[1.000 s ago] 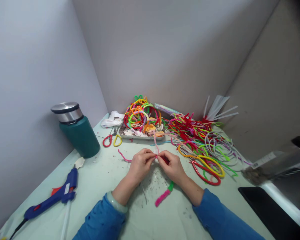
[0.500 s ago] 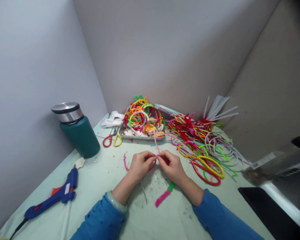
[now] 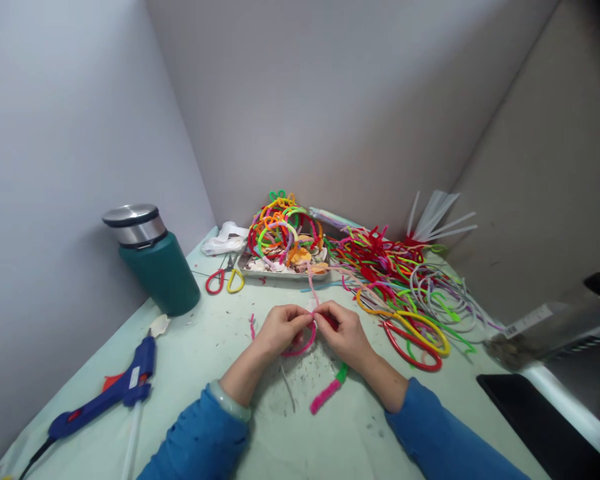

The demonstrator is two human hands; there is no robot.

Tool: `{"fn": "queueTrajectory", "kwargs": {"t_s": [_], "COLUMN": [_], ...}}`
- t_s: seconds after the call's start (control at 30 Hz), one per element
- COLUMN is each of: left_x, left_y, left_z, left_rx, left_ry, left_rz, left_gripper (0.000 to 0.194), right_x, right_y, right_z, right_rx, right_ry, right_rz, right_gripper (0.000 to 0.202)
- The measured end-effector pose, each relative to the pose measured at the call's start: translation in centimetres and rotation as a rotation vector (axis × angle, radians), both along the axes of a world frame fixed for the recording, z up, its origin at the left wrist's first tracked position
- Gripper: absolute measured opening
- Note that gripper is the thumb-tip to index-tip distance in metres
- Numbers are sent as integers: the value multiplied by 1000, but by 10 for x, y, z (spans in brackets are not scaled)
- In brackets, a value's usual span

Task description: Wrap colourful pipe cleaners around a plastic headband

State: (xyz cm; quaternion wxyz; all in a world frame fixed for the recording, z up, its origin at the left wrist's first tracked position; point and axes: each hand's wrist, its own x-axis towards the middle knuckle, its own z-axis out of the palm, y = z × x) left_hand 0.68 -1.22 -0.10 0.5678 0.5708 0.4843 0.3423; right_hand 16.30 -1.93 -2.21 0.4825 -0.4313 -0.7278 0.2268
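My left hand (image 3: 281,330) and my right hand (image 3: 344,333) meet fingertip to fingertip over the middle of the table, both pinching a pink pipe cleaner (image 3: 300,350). It curves in a loop below my left fingers, and one end sticks out left of that hand. A pale pink strand (image 3: 313,287) rises from the pinch point toward the tray. Just below my right hand lies a short fuzzy piece (image 3: 326,396), pink with a green end. A thin grey strand (image 3: 287,385) rests below my left hand.
Behind the hands, a tray (image 3: 280,274) holds coloured pipe-cleaner shapes. Loose pipe cleaners (image 3: 380,257) heap at the right, beside large red-and-yellow-handled scissors (image 3: 414,347). Smaller scissors (image 3: 225,281), a green bottle (image 3: 163,273) and a blue glue gun (image 3: 110,393) are at left.
My left hand has turned slightly at the pinch. The pink loop beneath it has swung down and shows more, and its free end at the left has shifted a little.
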Motion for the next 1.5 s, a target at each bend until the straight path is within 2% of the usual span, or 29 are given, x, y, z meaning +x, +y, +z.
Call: {"fn": "queueTrajectory", "kwargs": {"t_s": [0.23,0.4,0.63,0.97,1.23,1.5], "left_x": [-2,-3,-4,-5,-4,-5], "left_y": [0,0,1,-5,-6,-7], "left_z": [-2,-4,-3,1,0,1], "left_rx": [-24,2,377,658,771,780], "left_ry": [-18,23,436,647,735,653], "left_rz": [-15,-74,26,72,55,37], "left_gripper": [17,10,8,12,17,11], "right_x": [0,0,0,0,1,1], "right_y": [0,1,2,2,4,2], "right_z": [-1,-1,-2,-3,-4,-3], "right_rx": [3,3,-18,-41,-66,-73], "right_ry": [6,-2,-3,-17,-40,-36], "right_rz": [32,56,74,26,31,15], "right_gripper": [11,11,11,12,14,13]}}
